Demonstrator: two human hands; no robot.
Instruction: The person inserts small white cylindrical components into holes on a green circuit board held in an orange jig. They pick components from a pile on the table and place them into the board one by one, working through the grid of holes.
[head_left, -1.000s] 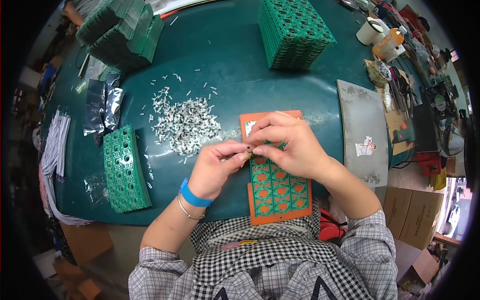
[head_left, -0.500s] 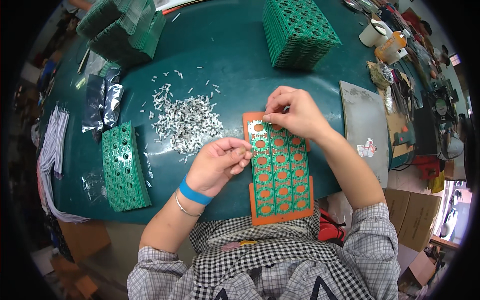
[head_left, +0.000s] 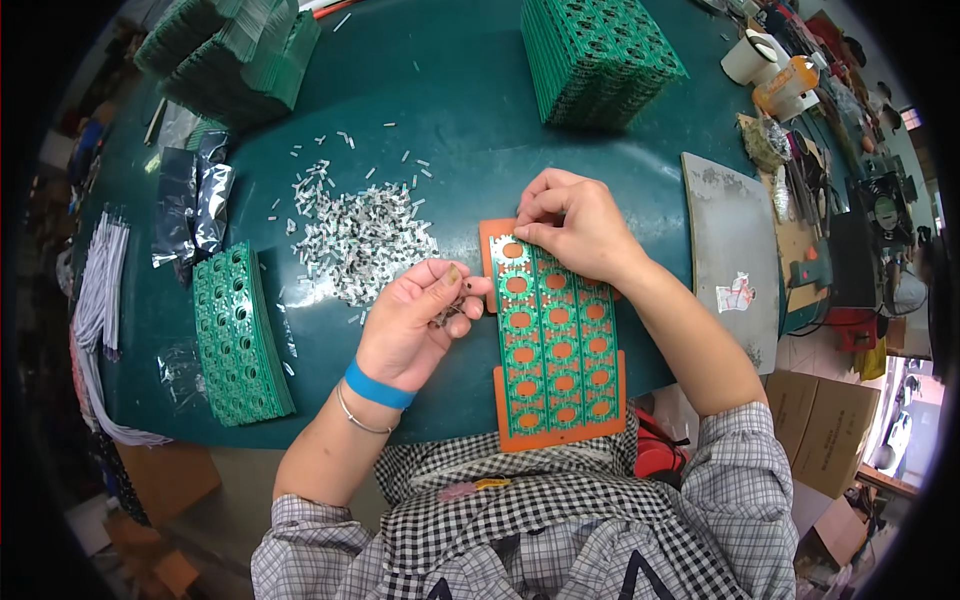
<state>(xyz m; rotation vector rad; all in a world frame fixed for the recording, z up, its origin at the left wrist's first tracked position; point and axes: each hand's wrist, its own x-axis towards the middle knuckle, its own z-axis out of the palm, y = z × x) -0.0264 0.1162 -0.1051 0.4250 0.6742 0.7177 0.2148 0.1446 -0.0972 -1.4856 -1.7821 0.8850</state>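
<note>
A green circuit board panel [head_left: 544,352], with rows of oval cut-outs, lies on an orange backing plate [head_left: 517,440] in front of me. Over the panel's far left corner, my right hand [head_left: 580,228] pinches thumb against forefinger; whatever is between the tips is too small to make out. My left hand [head_left: 415,312] hovers just left of the panel, palm partly up. Its curled fingers hold several small dark-and-silver electronic parts [head_left: 447,314]. Beyond it, a loose pile of small white-and-dark parts [head_left: 362,235] is spread on the green table [head_left: 440,130].
Stacks of green panels stand at far left [head_left: 235,75], far centre [head_left: 600,65] and near left [head_left: 238,340]. Dark shiny bags [head_left: 190,200] and a bundle of white wires [head_left: 100,290] lie left. A grey metal plate [head_left: 730,250] lies right, with tools and bottles beyond.
My left hand has drawn back a little left from the panel and turned up, showing the small parts in it. My right hand stays at the far left corner, shifted slightly left.
</note>
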